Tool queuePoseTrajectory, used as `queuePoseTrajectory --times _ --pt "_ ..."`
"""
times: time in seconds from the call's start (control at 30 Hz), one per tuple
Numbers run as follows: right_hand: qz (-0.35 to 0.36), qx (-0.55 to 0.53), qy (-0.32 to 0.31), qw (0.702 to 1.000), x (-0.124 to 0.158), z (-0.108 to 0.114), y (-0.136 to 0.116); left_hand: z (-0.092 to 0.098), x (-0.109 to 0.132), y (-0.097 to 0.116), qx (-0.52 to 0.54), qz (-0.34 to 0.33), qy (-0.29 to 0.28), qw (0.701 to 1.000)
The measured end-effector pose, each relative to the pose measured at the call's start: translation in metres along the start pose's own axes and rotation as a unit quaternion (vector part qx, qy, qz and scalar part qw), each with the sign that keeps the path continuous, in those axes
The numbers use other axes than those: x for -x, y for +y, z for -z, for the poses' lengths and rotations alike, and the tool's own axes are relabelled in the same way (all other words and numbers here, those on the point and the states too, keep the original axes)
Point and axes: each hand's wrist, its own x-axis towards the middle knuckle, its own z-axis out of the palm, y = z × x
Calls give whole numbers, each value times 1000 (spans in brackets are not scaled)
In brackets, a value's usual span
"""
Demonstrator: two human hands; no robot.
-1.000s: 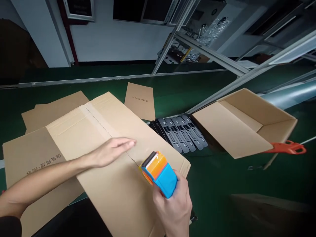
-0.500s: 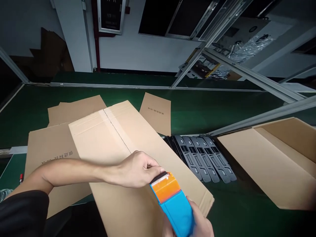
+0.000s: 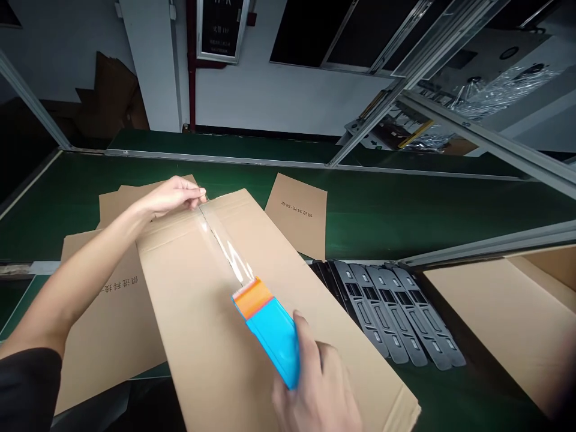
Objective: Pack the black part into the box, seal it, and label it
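Over box [image 3: 198,312]: L hand [image 3: 173,195] pinching tape [image 3: 226,245], R hand [image 3: 318,381] gripping disp. [image 3: 275,341]

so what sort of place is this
Likely a packing area in a factory or workshop: there's a tape dispenser over a cardboard box, a row of matching dark parts, and a long green work surface.

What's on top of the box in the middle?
Clear tape runs over the seam of the box, from the left hand at its far end to the dispenser in the right hand. What the dispenser and right hand cover can't be seen.
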Motion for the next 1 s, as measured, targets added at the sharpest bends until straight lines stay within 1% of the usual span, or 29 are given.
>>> queuePoseTrajectory --times 0.07,0.13,0.27,0.37,0.6,0.77,0.9,1.0 --pt "23 7 17 1000 -23 -6 -16 14 -16 -14 -6 15 -5 1000" --pt "28 10 27 999 -41 -10 -26 22 -30 -26 -2 38 -25 999" --pt "24 7 16 1000 -65 -13 -32 25 -52 -42 0 65 -52 997" --pt "32 20 17 999 -75 -15 -36 26 -61 -52 -6 77 -62 995" --pt "67 68 33 995 -83 -16 -45 32 -64 -73 -47 95 -85 991" --pt "69 87 18 994 -83 -15 -46 21 -60 -92 -96 134 -102 981" --pt "67 88 22 994 -83 -17 -45 14 -53 -100 -122 157 -122 972" --pt "65 82 26 994 -82 -18 -45 12 -49 -104 -176 192 -141 955"
